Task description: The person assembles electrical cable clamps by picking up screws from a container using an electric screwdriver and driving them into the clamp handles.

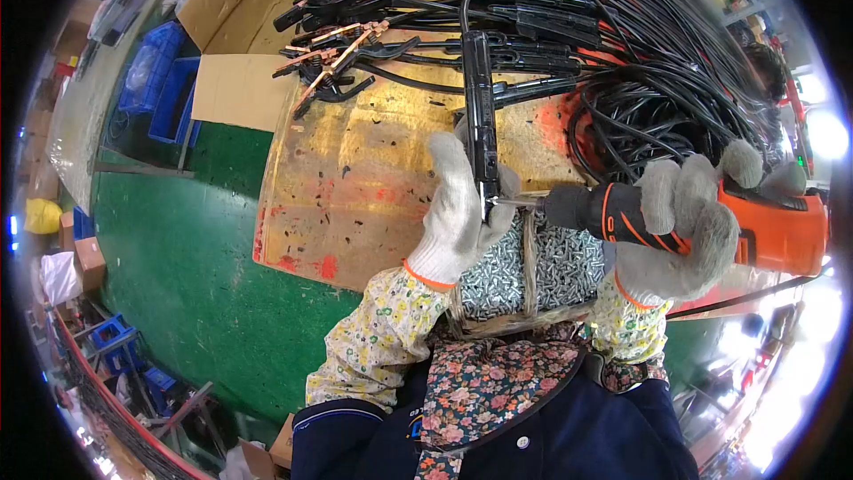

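My left hand [451, 209], in a white knit glove, is closed around the lower end of a black electrode holder handle [479, 98]. The handle stands roughly upright in view, and a black cable loops out of its top. In my gloved right hand [684, 236] is an orange and black cordless drill [777, 229], lying level and pointing left. Its thin bit [520, 202] reaches the handle's lower end beside my left fingers. Whether a screw sits at the tip is too small to tell. Right below lies a divided box [524, 320] of small metal screws [567, 267].
Several electrode holders with copper jaws [342, 49] and black cables [675, 27] pile up at the table's far side. A coil of cable [653, 111] lies to the right. An open cardboard box [233, 89] and blue bins [164, 80] stand at the left.
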Tool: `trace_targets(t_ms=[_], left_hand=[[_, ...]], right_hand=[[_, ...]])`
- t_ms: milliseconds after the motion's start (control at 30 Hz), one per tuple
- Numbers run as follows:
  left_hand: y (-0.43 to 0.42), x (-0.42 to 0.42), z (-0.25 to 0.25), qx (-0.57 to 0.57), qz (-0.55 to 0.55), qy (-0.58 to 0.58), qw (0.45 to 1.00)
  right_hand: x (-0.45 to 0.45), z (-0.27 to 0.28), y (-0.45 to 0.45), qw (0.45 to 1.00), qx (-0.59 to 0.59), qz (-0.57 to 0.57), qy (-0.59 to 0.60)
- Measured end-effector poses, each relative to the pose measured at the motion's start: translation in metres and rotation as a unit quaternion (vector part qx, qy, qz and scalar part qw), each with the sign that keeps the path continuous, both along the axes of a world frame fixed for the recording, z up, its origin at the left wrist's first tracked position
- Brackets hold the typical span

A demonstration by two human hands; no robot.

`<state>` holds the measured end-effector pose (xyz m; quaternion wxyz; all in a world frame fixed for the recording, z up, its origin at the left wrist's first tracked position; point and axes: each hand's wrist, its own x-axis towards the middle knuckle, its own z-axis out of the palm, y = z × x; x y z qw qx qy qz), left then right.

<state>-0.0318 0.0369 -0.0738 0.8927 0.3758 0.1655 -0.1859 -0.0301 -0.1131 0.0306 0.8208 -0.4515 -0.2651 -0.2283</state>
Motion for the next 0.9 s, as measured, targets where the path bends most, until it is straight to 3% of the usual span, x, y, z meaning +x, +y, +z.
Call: trace_targets(t_ms=[133, 367, 533, 900], left_hand=[[0.004, -0.002, -0.009, -0.004, -0.048, -0.002, 0.999], [-0.003, -0.003, 0.008, 0.054, -0.005, -0.004, 0.999], [0.009, -0.003, -0.016, -0.047, -0.068, 0.032, 0.996], [0.004, 0.0, -0.005, -0.025, -0.053, -0.012, 0.998]], right_hand=[[-0.002, 0.002, 0.002, 1.0, -0.012, -0.009, 0.005], [-0.004, 0.004, 0.007, 0.999, -0.032, -0.026, 0.022], [-0.002, 0.0, 0.013, 0.997, -0.052, -0.033, 0.043], [-0.004, -0.006, -0.003, 0.988, -0.08, -0.073, 0.111]])
